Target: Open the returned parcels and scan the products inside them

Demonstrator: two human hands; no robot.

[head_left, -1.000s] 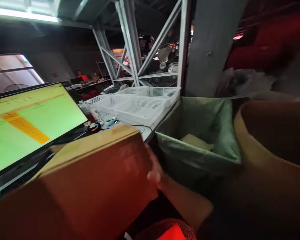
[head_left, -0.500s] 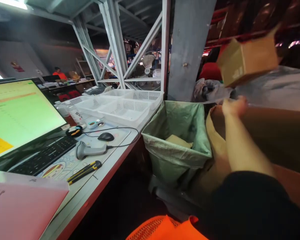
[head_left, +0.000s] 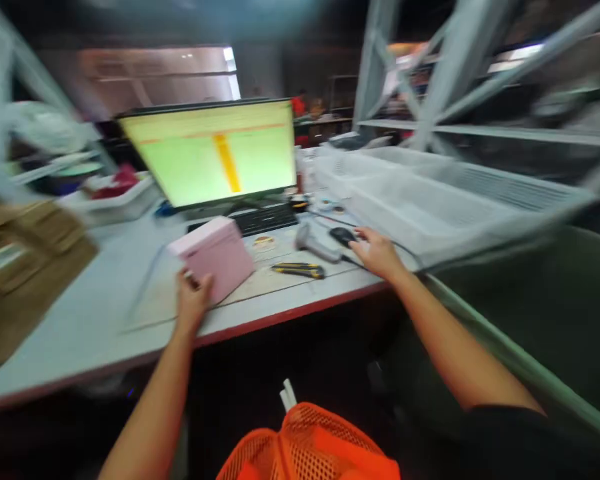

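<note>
Box in pale pink (head_left: 219,257) sits slightly tilted at the near left of a desk (head_left: 105,293), the left hand's (head_left: 194,297) bent fingers and thumb gripping its lower corner. The right hand (head_left: 377,253), fingers loosely curled, meets a black mouse (head_left: 342,236), its grip unclear; a scanner (head_left: 316,246) and cutter (head_left: 299,269) lie between, keyboard (head_left: 267,220) and screen (head_left: 260,157) farther.

White table (head_left: 110,287) bearing mouse (head_left: 341,236), keyboard (head_left: 267,220), baskets (head_left: 425,203)

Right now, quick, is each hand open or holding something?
Left hand: holding the pink box by its edge.
Right hand: open, beside the black mouse; can't tell if they touch.
</note>
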